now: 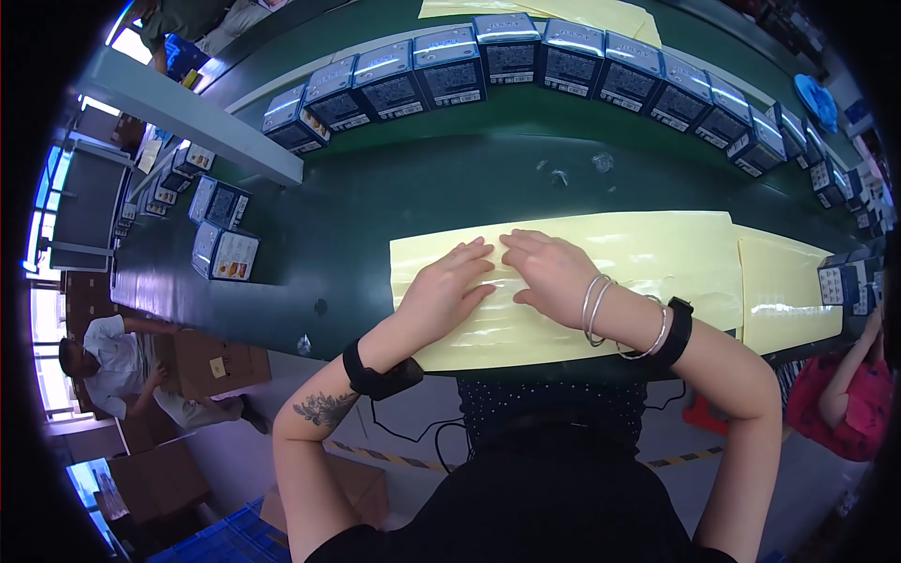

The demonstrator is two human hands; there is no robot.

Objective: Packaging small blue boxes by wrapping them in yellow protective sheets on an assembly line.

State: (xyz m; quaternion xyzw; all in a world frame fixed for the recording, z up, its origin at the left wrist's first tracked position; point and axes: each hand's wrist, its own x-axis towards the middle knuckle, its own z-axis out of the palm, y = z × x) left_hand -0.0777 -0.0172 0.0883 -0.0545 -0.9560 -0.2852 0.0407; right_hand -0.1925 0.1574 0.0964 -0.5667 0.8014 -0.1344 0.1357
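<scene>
A pale yellow glossy sheet (657, 272) lies along the near edge of the green worktable, in front of my body. My left hand (445, 296) rests on its left part with the fingers stretched out and the thumb apart. Close beside it, my right hand (556, 278) also lies on the sheet, fingertips pointing toward the left one. Neither hand holds anything that I can see. What lies under the palms is hidden. To the right, another yellow sheet (788, 296) lies next to the first.
Dark blue boxes (449, 70) form a curved row along the far side; more yellow sheets (601, 17) lie behind it. Two blue boxes (225, 251) stand at the left, near a grey post (202, 117). Plastic scraps (603, 163) dot the green table (347, 225). Other people are on both sides.
</scene>
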